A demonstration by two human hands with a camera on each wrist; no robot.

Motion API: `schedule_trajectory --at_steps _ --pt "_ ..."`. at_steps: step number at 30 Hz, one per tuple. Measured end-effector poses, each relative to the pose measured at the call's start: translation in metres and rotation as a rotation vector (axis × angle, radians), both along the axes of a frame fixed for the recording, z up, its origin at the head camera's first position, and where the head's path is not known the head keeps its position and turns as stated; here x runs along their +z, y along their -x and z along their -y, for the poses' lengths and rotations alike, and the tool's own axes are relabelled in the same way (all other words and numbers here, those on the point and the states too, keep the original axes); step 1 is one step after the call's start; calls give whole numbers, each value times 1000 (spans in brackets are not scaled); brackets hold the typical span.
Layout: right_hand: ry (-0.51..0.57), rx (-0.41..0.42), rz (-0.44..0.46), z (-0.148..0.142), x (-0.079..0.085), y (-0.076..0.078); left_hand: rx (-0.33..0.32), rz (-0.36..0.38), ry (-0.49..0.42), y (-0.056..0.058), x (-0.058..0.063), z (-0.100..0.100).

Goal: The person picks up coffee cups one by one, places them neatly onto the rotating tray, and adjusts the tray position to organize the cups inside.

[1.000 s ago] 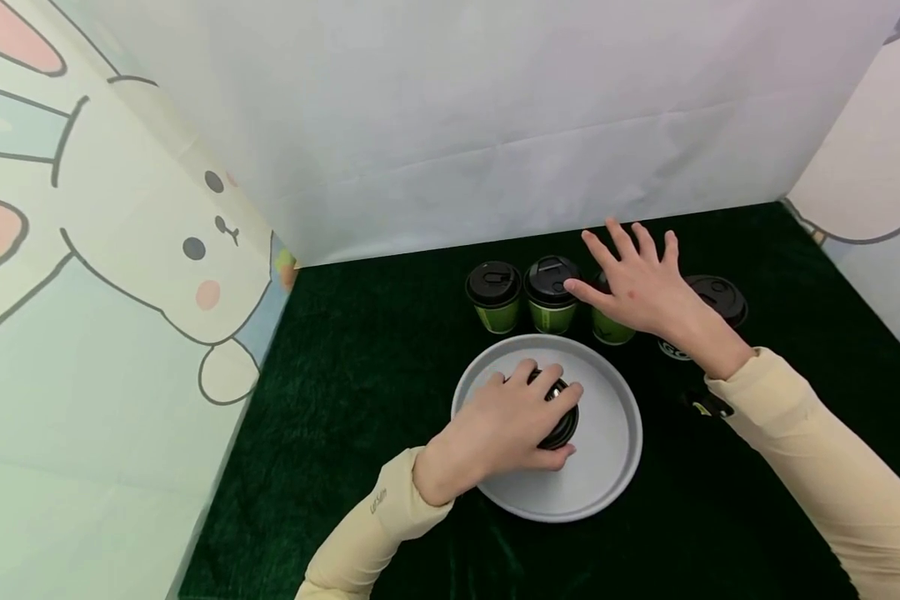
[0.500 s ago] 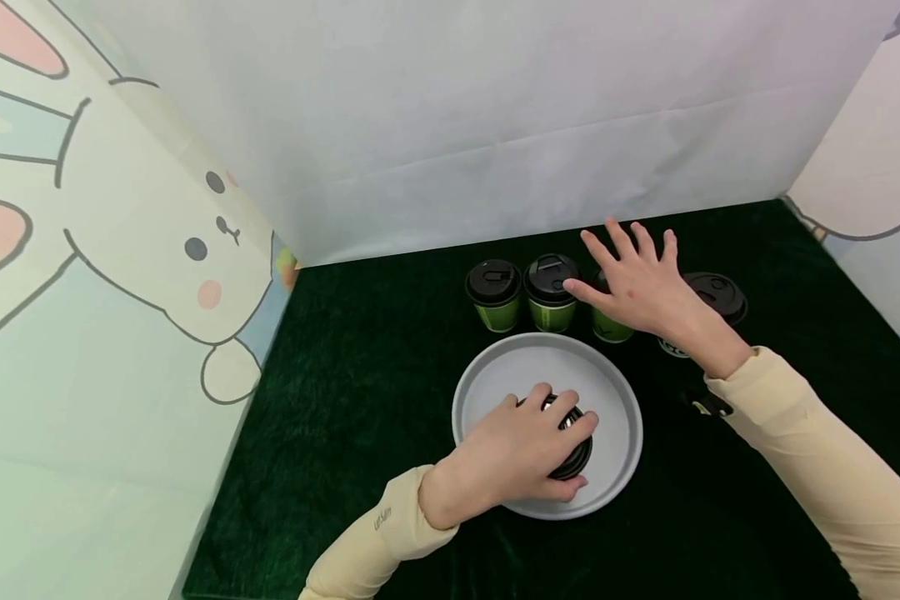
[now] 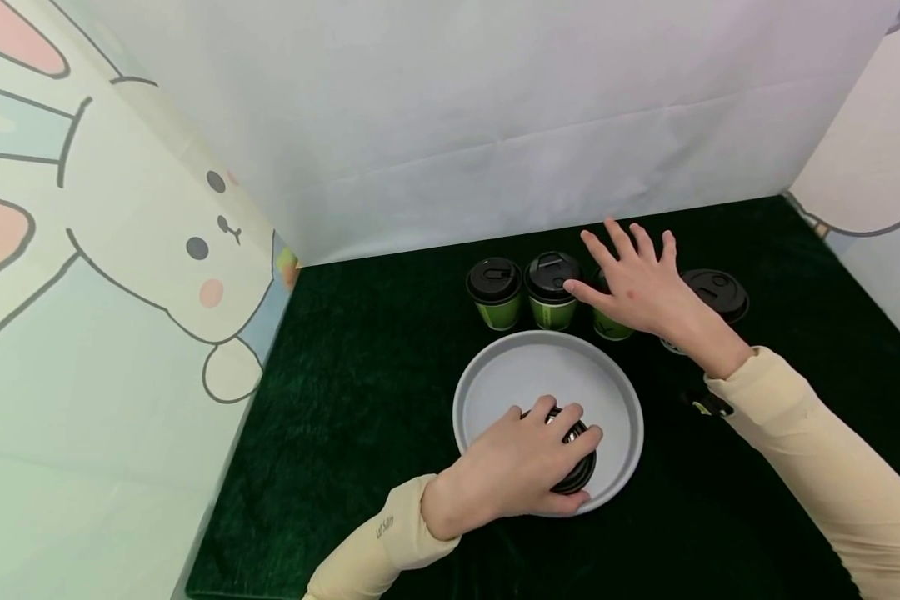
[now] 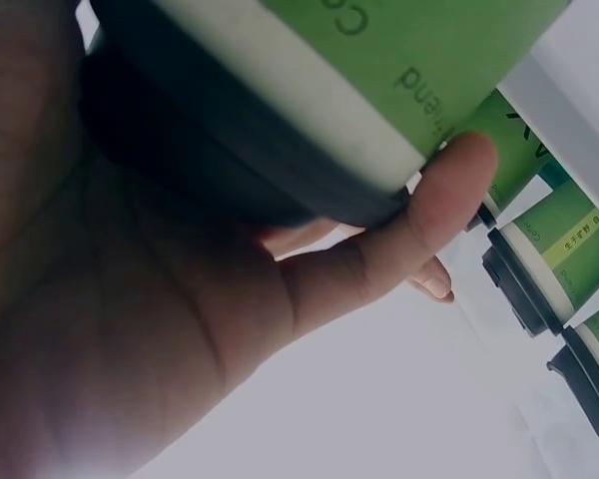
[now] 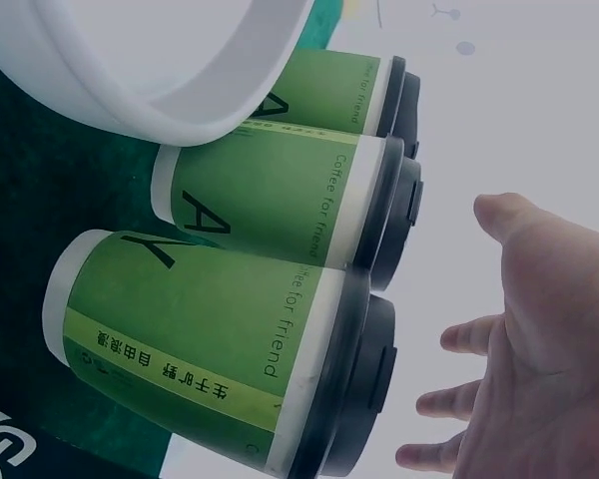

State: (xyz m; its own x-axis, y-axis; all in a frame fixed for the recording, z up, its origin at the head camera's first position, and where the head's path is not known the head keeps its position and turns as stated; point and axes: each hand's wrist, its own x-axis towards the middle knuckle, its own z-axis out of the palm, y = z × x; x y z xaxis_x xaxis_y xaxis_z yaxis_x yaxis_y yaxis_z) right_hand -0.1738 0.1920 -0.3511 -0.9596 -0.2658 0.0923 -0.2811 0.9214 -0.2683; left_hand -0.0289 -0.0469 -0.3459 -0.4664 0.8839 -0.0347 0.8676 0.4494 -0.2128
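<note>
My left hand (image 3: 510,462) grips a green paper coffee cup (image 4: 409,50) from above, fingers and thumb around its black lid (image 3: 579,475). It holds the cup over the front part of a round grey tray (image 3: 480,392); the cup's base is hidden in the head view. Behind the tray stand three more green cups with black lids: a left one (image 3: 499,315), a middle one (image 3: 553,315) and a right one (image 3: 612,325). Fingers spread, my right hand (image 3: 641,287) hovers over the right cup and covers part of it, with nothing in its grasp.
A dark cup with a black lid (image 3: 720,293) stands right of the row, partly behind my right wrist. Dark green cloth (image 3: 360,400) covers the table. A white backdrop (image 3: 495,125) rises behind, and a rabbit-printed panel (image 3: 120,350) borders the left side.
My left hand has moved toward the front of the tray and slightly right, carrying the cup along. The right hand keeps its spread pose over the row.
</note>
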Motion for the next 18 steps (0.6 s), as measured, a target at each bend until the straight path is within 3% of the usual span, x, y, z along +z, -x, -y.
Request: schedule_trajectory --at_steps 18 --pt "9 -2 -15 -1 0 0 5 13 12 -3 0 -1"
